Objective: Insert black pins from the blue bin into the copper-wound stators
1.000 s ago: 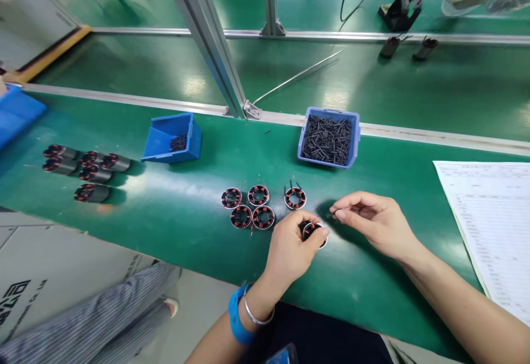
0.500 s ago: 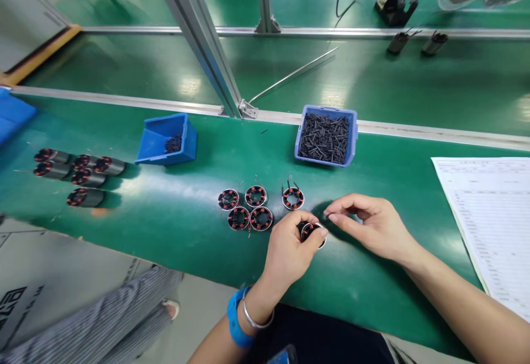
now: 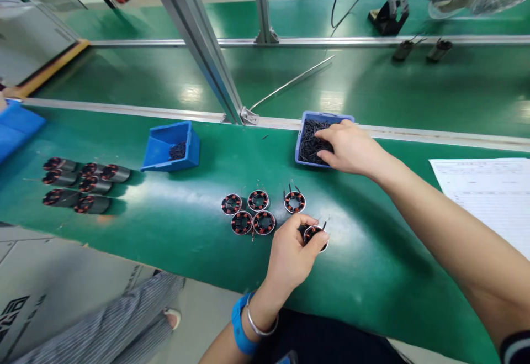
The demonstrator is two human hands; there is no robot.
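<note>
My left hand point(image 3: 291, 253) grips a round motor stator point(image 3: 311, 234) with copper windings, on the green bench. A thin lead with a black sleeve sticks up from its far right edge. My right hand point(image 3: 350, 147) reaches into a purple-blue bin point(image 3: 297, 153), thumb and fingers apart among short black tubes point(image 3: 308, 142); whether a tube is between the fingertips I cannot tell. Just behind the held stator stands another stator point(image 3: 295, 202), with several black-sleeved leads upright. To its left is a cluster of several stators point(image 3: 264, 222).
A blue bin point(image 3: 170, 146) at left holds a few black tubes. Several stators point(image 3: 95, 204) lie on their sides farther left. Printed paper point(image 3: 488, 193) lies at right, and a metal post point(image 3: 199, 38) rises behind the bench. Another person's striped trousers point(image 3: 111, 320) show lower left.
My right hand has moved from beside the held stator, up and away into the bin of black tubes. A sleeved lead now shows on the held stator. One more stator lies far left.
</note>
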